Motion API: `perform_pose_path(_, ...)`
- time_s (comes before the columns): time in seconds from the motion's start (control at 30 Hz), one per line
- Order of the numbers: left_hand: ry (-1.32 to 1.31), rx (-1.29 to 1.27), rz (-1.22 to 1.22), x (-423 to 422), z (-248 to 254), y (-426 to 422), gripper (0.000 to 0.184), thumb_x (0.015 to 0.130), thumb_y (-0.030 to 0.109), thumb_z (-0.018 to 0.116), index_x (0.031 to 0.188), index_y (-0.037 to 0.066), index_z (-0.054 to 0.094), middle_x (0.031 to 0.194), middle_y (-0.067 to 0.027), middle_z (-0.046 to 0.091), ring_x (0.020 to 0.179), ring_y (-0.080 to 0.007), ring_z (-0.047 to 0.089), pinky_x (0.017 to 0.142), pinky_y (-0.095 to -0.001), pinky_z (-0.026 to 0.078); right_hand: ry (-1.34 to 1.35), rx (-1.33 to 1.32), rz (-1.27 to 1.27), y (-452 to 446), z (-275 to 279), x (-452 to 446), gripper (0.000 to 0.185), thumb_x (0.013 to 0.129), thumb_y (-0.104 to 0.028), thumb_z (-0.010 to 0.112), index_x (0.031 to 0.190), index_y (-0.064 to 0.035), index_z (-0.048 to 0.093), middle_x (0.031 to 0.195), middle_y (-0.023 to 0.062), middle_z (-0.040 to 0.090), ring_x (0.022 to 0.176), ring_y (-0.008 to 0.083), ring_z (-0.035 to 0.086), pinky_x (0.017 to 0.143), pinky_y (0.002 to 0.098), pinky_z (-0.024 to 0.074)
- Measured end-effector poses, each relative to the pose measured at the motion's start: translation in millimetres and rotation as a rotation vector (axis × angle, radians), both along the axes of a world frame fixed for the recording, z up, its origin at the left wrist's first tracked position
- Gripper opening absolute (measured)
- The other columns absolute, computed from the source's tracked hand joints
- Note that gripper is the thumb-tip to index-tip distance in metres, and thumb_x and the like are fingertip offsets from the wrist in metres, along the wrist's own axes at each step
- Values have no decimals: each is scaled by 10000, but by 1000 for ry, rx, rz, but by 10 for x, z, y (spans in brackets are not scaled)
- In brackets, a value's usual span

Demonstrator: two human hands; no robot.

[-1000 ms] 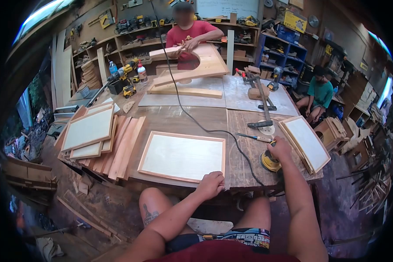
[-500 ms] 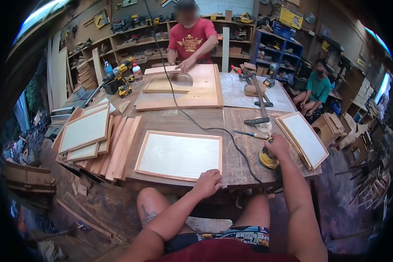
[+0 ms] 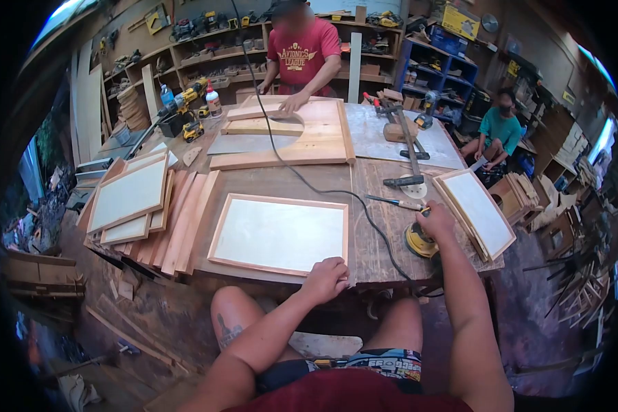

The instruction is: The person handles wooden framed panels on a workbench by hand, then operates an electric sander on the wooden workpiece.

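A white panel in a thin wooden frame (image 3: 281,233) lies flat on the workbench in front of me. My left hand (image 3: 327,278) rests by its lower right corner with fingers curled in; anything inside them is hidden. Over to the right, my right hand (image 3: 436,221) grips the top of a yellow and black orbital sander (image 3: 419,242), which stands on the bench. Just beyond that hand lies a chisel-like tool (image 3: 395,202) with a wooden handle. A black power cord (image 3: 323,192) runs across the bench between the panel and the sander.
Framed panels (image 3: 130,196) are stacked on wooden strips (image 3: 189,223) at left; more framed panels (image 3: 477,213) lie at right. Across the bench, a co-worker (image 3: 302,55) handles wood over a board with a rounded cutout (image 3: 323,134). Clamps (image 3: 408,141) lie behind the sander. Another person (image 3: 499,130) sits farther back.
The view has shifted slightly. The co-worker's pieces have moved, exposing more of the cutout. My hands keep their places at the panel corner and on the sander.
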State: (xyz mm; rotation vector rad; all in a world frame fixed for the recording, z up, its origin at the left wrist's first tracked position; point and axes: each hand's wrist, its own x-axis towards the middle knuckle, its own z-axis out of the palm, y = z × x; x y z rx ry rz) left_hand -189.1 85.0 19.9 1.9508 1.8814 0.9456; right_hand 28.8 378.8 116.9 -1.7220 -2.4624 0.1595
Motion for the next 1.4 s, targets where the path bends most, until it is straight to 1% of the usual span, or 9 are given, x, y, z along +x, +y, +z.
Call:
perform_pose_path(0.13,12,17,-13,-15,-27,15,200,804,187,780,915,81,652,1123,-121,633,1098,-349,612,922,-472,499,-6,9,-18,-17,10,-17,562,879,-510,681,1281,-121,635,1232,191,654,1173,363,638,987,487,520)
perform_pose_path(0.2,-8,119,-24,-9,-30,22,198,790,177,770,862,77,615,1003,-130,599,1002,-376,606,838,-496,495,-14,27,16,-25,30,-2,550,883,-504,682,1272,-117,639,1240,185,651,1174,357,640,982,490,521)
perform_pose_path(0.33,-28,89,-25,-19,-25,25,201,792,182,772,856,78,612,1010,-128,601,1011,-376,603,849,-494,493,-19,10,12,-22,39,-9,556,879,-499,687,1279,-116,638,1242,188,649,1177,354,639,982,488,520)
perform_pose_path(0.43,25,70,-12,-23,8,-7,207,807,210,781,854,72,634,1101,-124,637,1076,-355,614,907,-482,498,-6,0,-11,18,-25,-2,573,865,-491,693,1296,-118,636,1243,194,654,1176,359,638,986,490,519)
perform_pose_path(0.5,25,-98,-29,-38,40,40,214,810,224,781,871,71,645,1137,-138,642,1087,-368,617,918,-489,498,57,98,38,50,-105,47,553,842,-534,689,1220,-130,673,1166,183,697,1132,359,659,960,495,517)
perform_pose_path(0.73,35,41,-22,-28,-104,56,212,792,208,796,914,85,674,1213,-164,644,1116,-380,623,930,-487,508,18,41,-4,45,-52,60,574,839,-539,688,1252,-141,681,1219,178,684,1158,360,648,994,495,512)
perform_pose_path(1.13,36,-17,6,-8,-53,16,237,778,203,809,891,63,654,1184,-149,650,1110,-352,626,928,-471,507,-6,8,-1,2,-11,17,598,868,-538,668,1323,-151,645,1282,170,640,1212,344,624,1031,475,505)
perform_pose_path(1.23,30,107,-6,-4,-61,14,229,780,188,808,896,70,650,1129,-132,646,1085,-352,627,907,-467,508,-37,1,-10,-14,20,-2,599,872,-542,665,1324,-149,641,1286,176,636,1216,346,621,1030,474,506)
perform_pose_path(1.4,18,90,-31,-33,-28,31,226,778,175,803,859,71,619,1071,-124,633,1039,-359,621,865,-471,503,16,54,-8,49,-81,13,561,838,-555,695,1240,-165,676,1229,157,664,1185,335,633,976,496,517)
